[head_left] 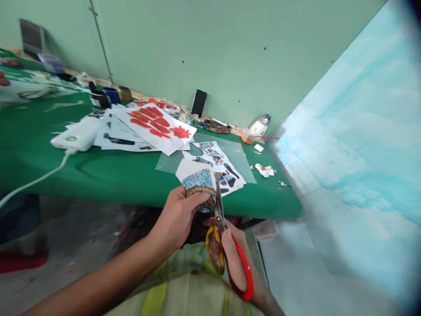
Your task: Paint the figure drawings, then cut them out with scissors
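Observation:
My left hand (176,215) pinches a piece of white paper (197,175) printed with a blue pattern and a brown band, thumb on top. My right hand (233,245) has its fingers through the handles of a pair of scissors (219,210), one loop red and one yellow. Their blades point up along the right edge of the paper. Just beyond the held paper, a sheet with printed cut-out shapes (238,177) lies on a translucent sheet (246,160).
The green table (131,175) bears red-painted paper (158,123), a white device with a cable (77,135), paint jars (112,94), a glue gun (259,126) and paper scraps (265,170). A phone (199,102) leans on the wall. Another person's fingers (4,80) show at far left.

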Action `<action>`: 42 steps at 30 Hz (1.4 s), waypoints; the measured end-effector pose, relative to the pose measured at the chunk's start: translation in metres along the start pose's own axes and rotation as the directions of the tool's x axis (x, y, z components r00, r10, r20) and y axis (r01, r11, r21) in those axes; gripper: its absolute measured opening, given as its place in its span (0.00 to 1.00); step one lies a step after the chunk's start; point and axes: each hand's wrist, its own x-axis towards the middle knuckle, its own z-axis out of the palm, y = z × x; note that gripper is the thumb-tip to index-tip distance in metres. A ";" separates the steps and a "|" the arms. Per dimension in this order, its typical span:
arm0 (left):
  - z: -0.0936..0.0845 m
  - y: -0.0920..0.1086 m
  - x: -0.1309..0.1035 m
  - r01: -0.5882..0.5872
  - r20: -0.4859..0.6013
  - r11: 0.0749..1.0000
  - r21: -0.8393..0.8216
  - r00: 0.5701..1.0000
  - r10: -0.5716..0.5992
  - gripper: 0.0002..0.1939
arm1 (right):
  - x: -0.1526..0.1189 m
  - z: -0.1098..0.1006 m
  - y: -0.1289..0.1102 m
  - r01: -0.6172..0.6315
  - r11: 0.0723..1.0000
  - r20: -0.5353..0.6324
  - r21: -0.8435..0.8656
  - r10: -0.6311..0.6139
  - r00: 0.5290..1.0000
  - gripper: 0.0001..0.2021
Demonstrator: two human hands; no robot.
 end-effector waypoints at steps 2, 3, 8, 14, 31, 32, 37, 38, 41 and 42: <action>-0.001 0.000 0.001 -0.001 -0.005 1.000 0.001 1.000 0.001 0.07 | -0.001 0.000 0.000 -0.002 1.000 -0.006 0.003 0.002 1.000 0.28; -0.001 0.000 0.001 -0.003 -0.006 1.000 0.001 1.000 0.003 0.08 | 0.000 0.000 0.001 -0.002 1.000 -0.005 0.008 0.002 1.000 0.28; -0.002 -0.001 0.002 0.006 -0.013 1.000 -0.006 1.000 -0.006 0.09 | 0.004 0.003 0.011 0.012 0.998 0.022 0.061 -0.014 1.000 0.28; -0.003 -0.002 0.000 -0.003 -0.013 1.000 -0.002 1.000 0.003 0.08 | 0.006 0.006 0.019 0.035 0.993 0.017 0.111 -0.037 0.999 0.26; -0.002 -0.001 0.000 -0.004 -0.015 1.000 -0.020 1.000 0.004 0.08 | 0.005 0.008 0.017 0.009 0.991 0.011 0.135 -0.011 1.000 0.27; -0.002 -0.001 0.000 -0.006 -0.016 1.000 -0.020 1.000 0.005 0.07 | 0.005 0.008 0.016 0.008 0.992 0.011 0.128 -0.010 1.000 0.28; 0.000 0.001 -0.002 -0.007 -0.013 1.000 -0.023 1.000 0.006 0.06 | 0.004 0.007 0.013 0.002 0.995 0.026 0.095 -0.004 1.000 0.29; 0.001 0.002 -0.002 -0.007 -0.015 1.000 -0.026 1.000 0.007 0.06 | 0.003 0.007 0.012 0.004 0.995 0.024 0.099 -0.007 1.000 0.29; 0.002 0.002 -0.002 -0.003 -0.021 0.999 -0.032 1.000 0.003 0.07 | 0.002 0.007 0.011 0.009 0.996 0.002 0.094 -0.009 1.000 0.30; 0.002 0.002 -0.002 -0.003 -0.021 1.000 -0.031 1.000 0.002 0.07 | 0.002 0.007 0.009 0.011 0.996 -0.001 0.084 -0.011 1.000 0.31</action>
